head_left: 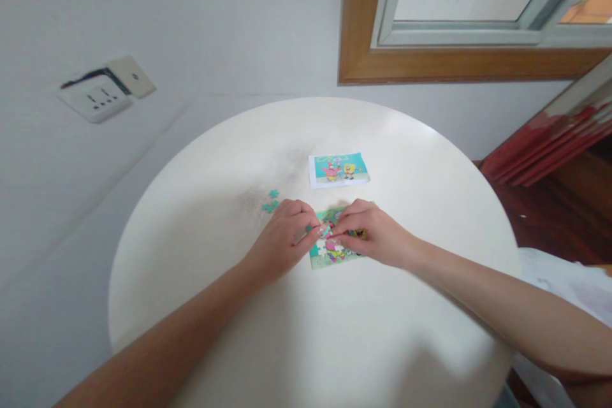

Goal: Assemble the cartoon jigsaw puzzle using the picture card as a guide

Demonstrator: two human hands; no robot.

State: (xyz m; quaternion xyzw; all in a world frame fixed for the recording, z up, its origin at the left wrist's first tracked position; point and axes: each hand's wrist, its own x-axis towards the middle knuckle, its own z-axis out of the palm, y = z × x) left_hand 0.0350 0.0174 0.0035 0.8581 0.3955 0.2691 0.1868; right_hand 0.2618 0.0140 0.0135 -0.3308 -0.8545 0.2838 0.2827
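The puzzle [329, 257] lies flat near the middle of the round white table [306, 325], and taking it as the clock's centre, the left hand [289, 233] comes in from about 8 o'clock and the right hand [375, 233] from about 4, both with their fingertips meeting over it. The left thumb and forefinger are drawn close together at the tips, the other fingers curled; the right thumb and forefinger reach down beside them, slightly apart, the remaining fingers bent in. A small pink-and-teal piece [326, 231] shows between the two sets of tips, but whether it is pinched or only pressed down I cannot tell. The step in hand looks like seating that piece among its neighbours; white gaps show just below it, toward 7 o'clock, so the assembly seems partly done. The next move would call for lining up tabs and sockets, then level pressure while the other hand steadies the joined part. A few loose teal pieces [273, 194] lie at 10 o'clock, just beyond the left hand. At 12 o'clock, apart from the puzzle, a picture card [340, 171] shows what look like SpongeBob and Patrick; yellowish lettering runs along its top but is too blurred to read. No brand mark is legible on the wall socket [98, 99], far off toward 10 o'clock.
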